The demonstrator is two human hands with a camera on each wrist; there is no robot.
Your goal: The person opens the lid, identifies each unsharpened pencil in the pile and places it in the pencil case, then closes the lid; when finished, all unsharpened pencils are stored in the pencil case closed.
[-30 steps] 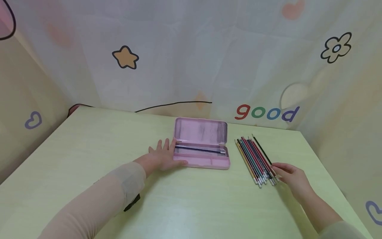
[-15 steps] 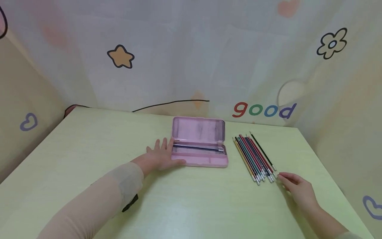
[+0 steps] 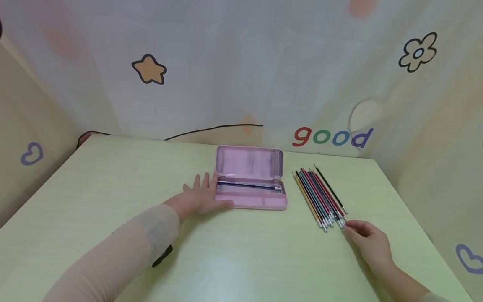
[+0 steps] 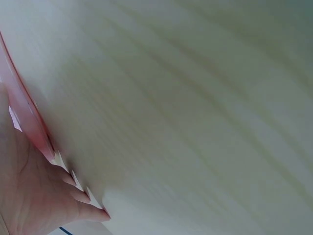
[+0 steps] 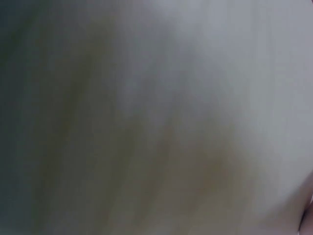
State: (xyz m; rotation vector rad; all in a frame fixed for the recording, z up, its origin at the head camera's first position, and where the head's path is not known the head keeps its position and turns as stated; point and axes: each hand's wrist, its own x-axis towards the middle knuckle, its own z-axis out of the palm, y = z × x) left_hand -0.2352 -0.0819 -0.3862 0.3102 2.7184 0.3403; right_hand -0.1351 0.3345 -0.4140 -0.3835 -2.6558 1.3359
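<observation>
A pink pencil case (image 3: 250, 162) stands open on the table, its lid folded back. In its rear compartment lies one dark blue pencil (image 3: 249, 185). My left hand (image 3: 203, 199) rests with spread fingers against the case's left end, the thumb along its front edge. In the left wrist view this hand (image 4: 34, 196) lies by the pink case wall (image 4: 27, 112). Right of the case is a bundle of several pencils (image 3: 318, 197), eraser ends toward me. My right hand (image 3: 370, 243) has bent fingers, with thumb and fingertips at the bundle's right eraser ends; whether they pinch a pencil is unclear.
The pale wooden table (image 3: 226, 256) runs back to a printed curtain (image 3: 211, 84) behind the case. One dark green pencil (image 3: 331, 188) lies slightly apart on the bundle's right side. The right wrist view is blurred, mostly table (image 5: 146, 122).
My right hand has left the dark green pencil, drawn back toward me, then moved slightly left to the eraser ends. My left hand stays at the case. The head view has shifted slightly.
</observation>
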